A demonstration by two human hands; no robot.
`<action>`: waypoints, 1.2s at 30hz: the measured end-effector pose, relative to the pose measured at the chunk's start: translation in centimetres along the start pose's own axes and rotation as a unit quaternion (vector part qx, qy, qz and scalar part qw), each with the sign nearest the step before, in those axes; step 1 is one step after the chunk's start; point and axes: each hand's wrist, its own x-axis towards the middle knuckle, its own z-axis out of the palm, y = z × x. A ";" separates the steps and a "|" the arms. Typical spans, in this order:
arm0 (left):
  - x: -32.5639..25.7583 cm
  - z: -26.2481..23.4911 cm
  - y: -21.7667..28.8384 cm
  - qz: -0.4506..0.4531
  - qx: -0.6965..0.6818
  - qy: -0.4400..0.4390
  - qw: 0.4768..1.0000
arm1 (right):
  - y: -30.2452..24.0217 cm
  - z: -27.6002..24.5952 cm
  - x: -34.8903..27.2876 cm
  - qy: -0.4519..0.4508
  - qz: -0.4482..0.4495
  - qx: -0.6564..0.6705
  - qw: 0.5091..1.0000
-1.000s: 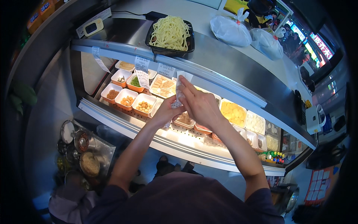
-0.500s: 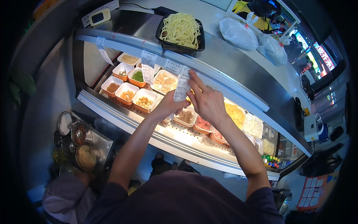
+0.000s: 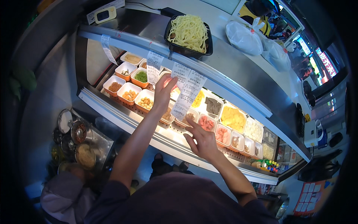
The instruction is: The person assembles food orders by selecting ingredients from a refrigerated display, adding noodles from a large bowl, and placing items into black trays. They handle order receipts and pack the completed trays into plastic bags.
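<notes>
My left hand [image 3: 164, 91] is raised to the paper slips hanging from the case's front rail, its fingers closed at the edge of a printed receipt [image 3: 180, 71]. Beside that one a longer receipt [image 3: 191, 93] hangs down at a slant, over the food tubs. Lower and to the right, my right hand [image 3: 204, 141] holds nothing. Its fingers are apart, with the forefinger stretched toward the long slip's bottom end. Another receipt [image 3: 153, 67] hangs left of my left hand.
The lit display case [image 3: 171, 140] holds several tubs, among them yellow slices [image 3: 233, 117] and quail-egg-like balls [image 3: 144, 102]. A black bowl of noodles [image 3: 189, 33] stands on its top near tied white bags [image 3: 244, 37]. At lower left are metal pots [image 3: 85, 155] and another person [image 3: 61, 194].
My left hand has moved up and left along the slips. The right hand has come down off the receipt, which now hangs fully in view. The picture has shifted slightly.
</notes>
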 end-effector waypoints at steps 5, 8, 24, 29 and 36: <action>-5.3 -1.7 2.4 0.193 0.162 0.069 0.965 | -0.2 0.4 -1.8 -0.012 0.090 0.130 0.987; -12.8 -4.8 6.1 0.176 0.261 -0.026 0.949 | -0.7 -0.3 -0.8 -0.050 0.207 0.356 0.910; -20.7 -8.2 8.3 -0.081 0.380 -0.102 0.916 | -1.7 2.3 1.6 -0.230 0.264 0.367 0.862; -20.9 -9.9 7.5 -0.060 0.336 -0.047 0.939 | -0.1 0.9 1.3 -0.187 0.228 0.401 0.867; -20.2 -9.2 7.2 0.117 0.425 -0.075 0.895 | -0.1 -1.1 1.4 -0.156 0.322 0.465 0.810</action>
